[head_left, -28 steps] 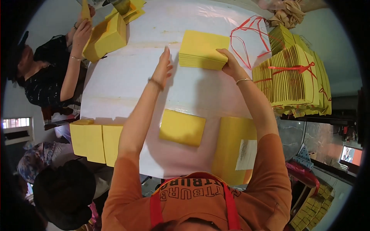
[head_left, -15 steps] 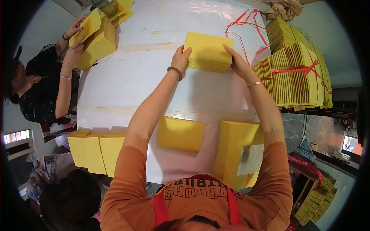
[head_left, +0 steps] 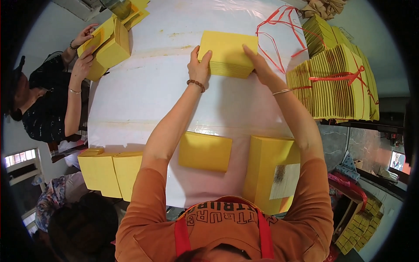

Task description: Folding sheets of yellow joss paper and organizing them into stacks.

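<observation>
A thick stack of yellow paper sheets (head_left: 229, 51) rests on the white plastic-covered table (head_left: 148, 87) at arm's length. My left hand (head_left: 199, 65) grips its left edge and my right hand (head_left: 256, 63) grips its right edge, both arms stretched out. Close to my body lie a smaller yellow stack (head_left: 205, 151) and a taller yellow stack (head_left: 266, 168) with a white slip (head_left: 284, 181) on it.
Loose red string (head_left: 279, 32) lies right of the held stack. Tied bundles of yellow paper (head_left: 338, 83) stand at the right. Another person (head_left: 48, 100) at the left handles a yellow stack (head_left: 107, 46). More yellow stacks (head_left: 109, 172) sit at the table's near left edge.
Both hands have stayed on the yellow stack and squared it while my view shifted. The person at the left has lifted sheets off their own stack.
</observation>
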Demonstrator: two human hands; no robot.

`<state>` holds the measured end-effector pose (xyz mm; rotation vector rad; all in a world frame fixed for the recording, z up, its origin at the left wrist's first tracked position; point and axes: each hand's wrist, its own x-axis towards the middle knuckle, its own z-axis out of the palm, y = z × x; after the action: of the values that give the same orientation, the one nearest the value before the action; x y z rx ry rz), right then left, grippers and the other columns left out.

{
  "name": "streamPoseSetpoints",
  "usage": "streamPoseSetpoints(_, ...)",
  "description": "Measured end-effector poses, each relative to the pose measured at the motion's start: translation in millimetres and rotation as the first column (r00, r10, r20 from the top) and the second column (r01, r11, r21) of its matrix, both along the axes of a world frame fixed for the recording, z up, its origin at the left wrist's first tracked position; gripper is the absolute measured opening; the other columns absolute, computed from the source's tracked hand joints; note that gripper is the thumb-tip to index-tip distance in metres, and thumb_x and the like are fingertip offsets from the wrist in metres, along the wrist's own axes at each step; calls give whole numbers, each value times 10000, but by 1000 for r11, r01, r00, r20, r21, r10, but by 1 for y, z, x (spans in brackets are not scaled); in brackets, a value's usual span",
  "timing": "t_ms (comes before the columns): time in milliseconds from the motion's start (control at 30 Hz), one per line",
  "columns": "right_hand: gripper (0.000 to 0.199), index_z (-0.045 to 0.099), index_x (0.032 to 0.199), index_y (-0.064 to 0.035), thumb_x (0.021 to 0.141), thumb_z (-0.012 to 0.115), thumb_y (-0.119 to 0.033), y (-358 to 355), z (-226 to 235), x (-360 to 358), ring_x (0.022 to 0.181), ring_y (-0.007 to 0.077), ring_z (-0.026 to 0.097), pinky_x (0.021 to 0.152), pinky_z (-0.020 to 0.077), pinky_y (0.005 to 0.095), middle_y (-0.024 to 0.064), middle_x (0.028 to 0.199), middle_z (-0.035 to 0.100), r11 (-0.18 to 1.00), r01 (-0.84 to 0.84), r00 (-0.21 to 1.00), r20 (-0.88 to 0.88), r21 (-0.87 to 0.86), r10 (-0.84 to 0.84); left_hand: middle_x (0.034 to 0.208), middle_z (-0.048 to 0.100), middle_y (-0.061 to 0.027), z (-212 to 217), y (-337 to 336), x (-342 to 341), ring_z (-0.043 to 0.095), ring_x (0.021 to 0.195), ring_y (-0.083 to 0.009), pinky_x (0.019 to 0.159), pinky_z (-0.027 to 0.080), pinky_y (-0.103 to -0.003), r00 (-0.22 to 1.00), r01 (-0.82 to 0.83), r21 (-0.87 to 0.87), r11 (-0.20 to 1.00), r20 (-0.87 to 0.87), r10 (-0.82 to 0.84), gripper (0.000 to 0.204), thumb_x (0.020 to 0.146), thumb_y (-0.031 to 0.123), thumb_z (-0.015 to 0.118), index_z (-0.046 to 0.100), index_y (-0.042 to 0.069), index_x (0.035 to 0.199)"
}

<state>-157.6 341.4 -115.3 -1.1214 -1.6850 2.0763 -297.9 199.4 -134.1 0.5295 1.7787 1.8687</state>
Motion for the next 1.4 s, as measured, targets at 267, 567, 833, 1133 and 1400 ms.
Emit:
streamPoseSetpoints(267,630,559,1056,41,821,574,-544,-12,4,-14,756,189,604,640,488,325,121,901,619,932,-56,976,218,359,-25,1077,613,-177,-8,-17,-3,578,974,-214,839,451,-323,986,-25,-99,995,-167,8,587,841,344,598,447,-41,1258)
streamPoseSetpoints(567,663,582,1051,58,794,590,-553,-2,-11,-15,733,226,647,669,508,344,161,863,642,895,-17,988,143,446,-52,1044,619,-199,-7,-15,-4,594,948,-258,826,458,-352,961,-42,-167,985,-275,-5,501,839,298,580,491,-62,1176)
streamPoseSetpoints(833,654,597,1033,58,787,601,-547,-5,-8,-14,727,223,641,674,505,343,162,876,649,926,-44,981,194,374,-32,1087,583,-215,-16,-16,-4,570,991,-280,852,447,-361,949,-97,-136,986,-311,51,488,820,274,591,477,-68,1149)
streamPoseSetpoints(1133,660,539,1175,-3,806,572,-549,-15,-11,-18,863,272,635,781,481,362,166,980,647,892,-54,977,207,449,-45,1124,584,-198,-15,-21,-25,563,1029,-261,886,434,-345,967,14,-174,985,-247,-58,544,844,352,591,454,-35,1199)
streamPoseSetpoints(1400,739,250,1406,-34,871,472,-495,-2,-7,-16,1169,272,462,929,393,388,168,1285,470,996,56,997,47,64,-59,1148,583,-191,-25,-10,-25,566,1048,-265,886,439,-354,989,23,-132,991,-139,-41,550,840,368,591,459,-6,1222)
